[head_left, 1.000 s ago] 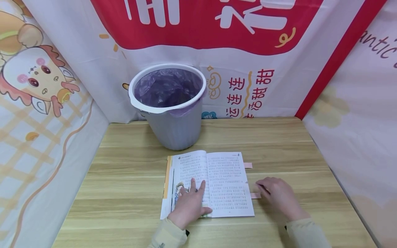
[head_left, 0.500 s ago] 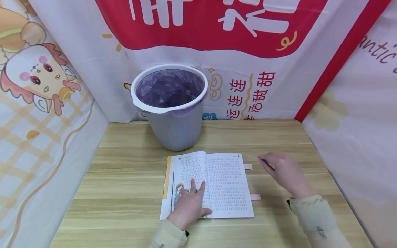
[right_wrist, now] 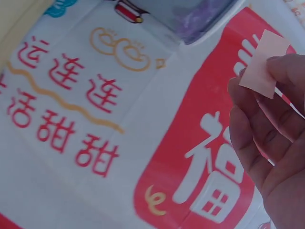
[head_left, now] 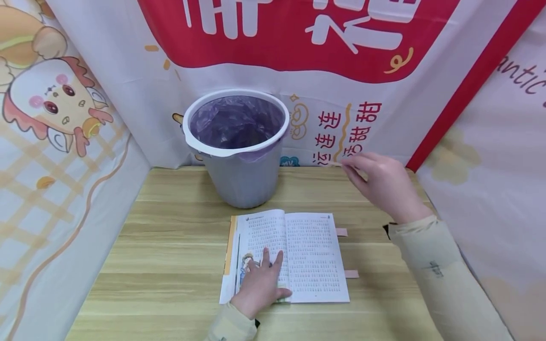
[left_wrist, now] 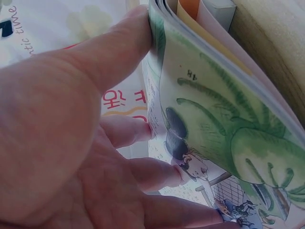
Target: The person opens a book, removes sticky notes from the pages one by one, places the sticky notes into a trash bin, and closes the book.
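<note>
An illustrated book (head_left: 313, 255) lies spread on the table, with two pink paper tabs (head_left: 351, 274) sticking out past its right edge. My left hand (head_left: 261, 286) presses on the left page with fingers spread; in the left wrist view the fingertips touch the page and the thumb is at the middle fold. My right hand (head_left: 381, 182) is raised over the back right of the table. Between thumb and fingers it pinches a small pale pink paper slip (right_wrist: 264, 64), which looks thin and edge-on in the head view.
Behind the book stands a grey bin (head_left: 243, 180) with a white rim and a purple liner bag (head_left: 222, 118). Printed cloth (head_left: 153, 118) hangs along the back and both sides of the wooden table (head_left: 170, 237).
My right hand has lifted from beside the lower tab, up and toward the back of the table, carrying the pink slip. The left hand has stayed on the page.
</note>
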`<action>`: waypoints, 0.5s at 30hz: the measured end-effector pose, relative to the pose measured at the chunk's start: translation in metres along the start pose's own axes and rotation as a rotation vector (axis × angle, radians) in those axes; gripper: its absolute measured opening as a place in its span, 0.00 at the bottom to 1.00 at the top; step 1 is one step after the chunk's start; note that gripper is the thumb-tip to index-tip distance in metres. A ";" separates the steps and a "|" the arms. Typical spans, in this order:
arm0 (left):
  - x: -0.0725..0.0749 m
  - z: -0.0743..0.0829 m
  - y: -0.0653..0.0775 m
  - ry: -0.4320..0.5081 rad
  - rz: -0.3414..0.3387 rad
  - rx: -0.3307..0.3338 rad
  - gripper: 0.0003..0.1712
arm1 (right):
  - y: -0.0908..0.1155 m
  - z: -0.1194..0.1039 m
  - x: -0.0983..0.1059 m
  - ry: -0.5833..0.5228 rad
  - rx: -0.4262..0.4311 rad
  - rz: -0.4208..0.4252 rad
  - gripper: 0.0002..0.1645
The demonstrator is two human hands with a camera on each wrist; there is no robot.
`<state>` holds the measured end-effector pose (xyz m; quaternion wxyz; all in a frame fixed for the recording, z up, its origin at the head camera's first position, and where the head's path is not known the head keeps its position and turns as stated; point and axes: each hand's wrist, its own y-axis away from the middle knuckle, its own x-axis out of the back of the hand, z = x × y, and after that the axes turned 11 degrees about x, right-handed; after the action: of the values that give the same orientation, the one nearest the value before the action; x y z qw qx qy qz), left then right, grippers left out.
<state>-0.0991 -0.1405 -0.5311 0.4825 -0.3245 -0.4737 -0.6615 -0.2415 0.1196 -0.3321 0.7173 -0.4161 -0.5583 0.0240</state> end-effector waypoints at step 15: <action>0.000 0.000 0.000 -0.002 0.012 -0.002 0.56 | -0.120 0.001 -0.026 -0.048 0.016 -0.104 0.14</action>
<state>-0.0989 -0.1403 -0.5310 0.4857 -0.3284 -0.4712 -0.6589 -0.3036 0.0286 -0.2779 0.7072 -0.3802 -0.5961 0.0011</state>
